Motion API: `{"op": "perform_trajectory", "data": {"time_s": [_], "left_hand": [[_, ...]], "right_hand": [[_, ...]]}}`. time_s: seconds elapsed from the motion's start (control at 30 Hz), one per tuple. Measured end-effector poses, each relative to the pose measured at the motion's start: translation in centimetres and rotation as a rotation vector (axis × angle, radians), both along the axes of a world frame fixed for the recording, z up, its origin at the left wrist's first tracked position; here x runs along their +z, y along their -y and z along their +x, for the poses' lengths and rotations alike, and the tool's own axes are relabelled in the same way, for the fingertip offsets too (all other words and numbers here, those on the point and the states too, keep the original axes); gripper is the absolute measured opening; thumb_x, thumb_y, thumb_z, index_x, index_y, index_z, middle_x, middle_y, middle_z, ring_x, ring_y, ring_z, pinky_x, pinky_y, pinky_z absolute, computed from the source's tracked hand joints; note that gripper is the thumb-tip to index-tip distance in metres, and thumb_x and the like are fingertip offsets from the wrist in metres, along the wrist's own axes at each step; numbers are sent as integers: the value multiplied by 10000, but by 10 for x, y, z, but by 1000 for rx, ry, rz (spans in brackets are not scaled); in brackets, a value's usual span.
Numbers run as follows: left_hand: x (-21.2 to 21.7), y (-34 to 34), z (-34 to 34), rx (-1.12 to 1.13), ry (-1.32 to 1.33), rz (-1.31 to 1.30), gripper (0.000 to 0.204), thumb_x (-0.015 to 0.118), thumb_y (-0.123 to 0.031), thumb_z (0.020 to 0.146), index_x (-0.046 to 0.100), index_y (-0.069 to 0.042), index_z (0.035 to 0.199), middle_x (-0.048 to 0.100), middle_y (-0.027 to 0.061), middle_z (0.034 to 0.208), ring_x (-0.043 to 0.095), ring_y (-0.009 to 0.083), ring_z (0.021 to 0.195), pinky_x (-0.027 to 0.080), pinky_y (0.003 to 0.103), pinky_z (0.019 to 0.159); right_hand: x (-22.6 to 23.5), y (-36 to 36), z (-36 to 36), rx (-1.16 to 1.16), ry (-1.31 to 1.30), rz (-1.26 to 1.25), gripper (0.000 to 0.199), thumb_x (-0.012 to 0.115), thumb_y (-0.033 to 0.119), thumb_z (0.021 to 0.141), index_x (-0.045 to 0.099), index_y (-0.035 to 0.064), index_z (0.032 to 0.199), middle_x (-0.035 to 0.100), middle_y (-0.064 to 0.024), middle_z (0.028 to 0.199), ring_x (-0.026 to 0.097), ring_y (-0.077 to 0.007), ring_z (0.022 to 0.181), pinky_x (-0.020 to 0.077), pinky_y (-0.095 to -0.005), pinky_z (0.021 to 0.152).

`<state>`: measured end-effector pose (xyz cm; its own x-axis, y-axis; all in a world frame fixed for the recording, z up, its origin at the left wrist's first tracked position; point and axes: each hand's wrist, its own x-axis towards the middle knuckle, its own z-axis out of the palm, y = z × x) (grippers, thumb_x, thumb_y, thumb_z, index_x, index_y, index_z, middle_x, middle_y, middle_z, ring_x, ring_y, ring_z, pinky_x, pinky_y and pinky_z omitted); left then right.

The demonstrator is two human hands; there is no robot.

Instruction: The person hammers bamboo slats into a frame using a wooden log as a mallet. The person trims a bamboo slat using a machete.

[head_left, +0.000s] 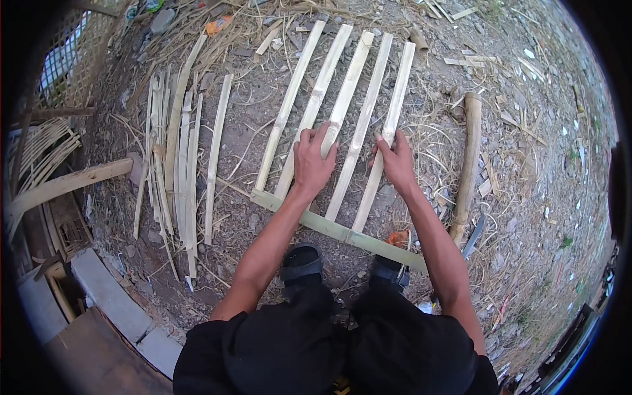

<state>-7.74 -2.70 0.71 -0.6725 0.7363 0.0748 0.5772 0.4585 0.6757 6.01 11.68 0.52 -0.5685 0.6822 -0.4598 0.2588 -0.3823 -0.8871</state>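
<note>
The left hand (313,161) straddles the middle slat (350,79), its grip curled about the edges; the right hand (395,161) has its grip pinching the right slat (399,85). Both slats lie on the ground (438,99), pointing between 12 and 1 o'clock, above a green strip (329,228) at 6. They look light, stiff yet slightly springy, fairly smooth, with edges that might splinter; mid-length, across both edges, seems the best hold.

cream slats (350,80), pale-green crosspiece (380,246), black clothing (283,345)
</note>
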Motion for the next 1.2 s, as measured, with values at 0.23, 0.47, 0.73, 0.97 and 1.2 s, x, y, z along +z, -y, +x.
{"op": "perform_trajectory", "data": {"time_s": [0.23,0.47,0.73,0.97,1.2], "left_hand": [[14,-6,-1,71,18,88,466,687,-146,872,585,-76,1322,539,166,1044,548,324,916,444,429,820],[37,-8,0,108,-113,61,439,701,-170,867,628,-88,1292,554,165,1042,554,329,950,446,429,864],[2,25,-29,161,-163,-31,437,697,-147,855,618,-58,1275,563,169,1036,569,335,906,458,431,824],[-8,63,-23,127,-143,-9,441,701,-187,863,612,-43,1270,589,184,1129,580,335,1024,434,435,888],[22,124,45,-151,16,-16,472,734,-276,834,629,-74,1247,594,133,1195,556,296,1129,370,455,972]], "right_hand": [[23,-6,-9,9,-4,120,333,587,196,993,440,12,1227,618,-60,755,615,-133,539,494,-269,471],[46,5,3,-7,151,420,585,630,229,958,374,-36,1412,647,-147,974,651,-200,757,528,-338,653],[48,108,83,464,239,858,565,722,302,863,512,26,1309,584,-166,1055,552,-333,974,434,-438,873],[40,139,99,604,372,926,462,776,356,788,627,96,1140,572,-94,1073,506,-286,1039,335,-469,928],[25,133,110,726,357,1055,450,763,241,785,606,100,1182,554,-100,1128,495,-292,1082,328,-503,956]]}}
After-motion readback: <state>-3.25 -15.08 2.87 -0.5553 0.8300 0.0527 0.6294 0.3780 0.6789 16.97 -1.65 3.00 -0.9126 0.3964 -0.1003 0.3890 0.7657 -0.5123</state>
